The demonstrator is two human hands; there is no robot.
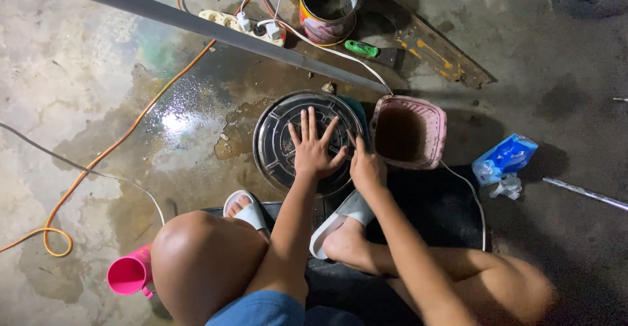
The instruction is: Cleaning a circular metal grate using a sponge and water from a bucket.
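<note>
The left hand (pixel 314 146) lies flat, fingers spread wide, on the round dark metal lid (pixel 304 143); the right hand (pixel 366 166) grips the lid's right edge, just beside the pink basket (pixel 411 132).

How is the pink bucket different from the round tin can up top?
The pink bucket is squarish with a ribbed rim; the tin can is round and metal. The bucket sits beside the right hand; the can stands farther off by the power strip. Both are open-topped and dark inside.
</note>
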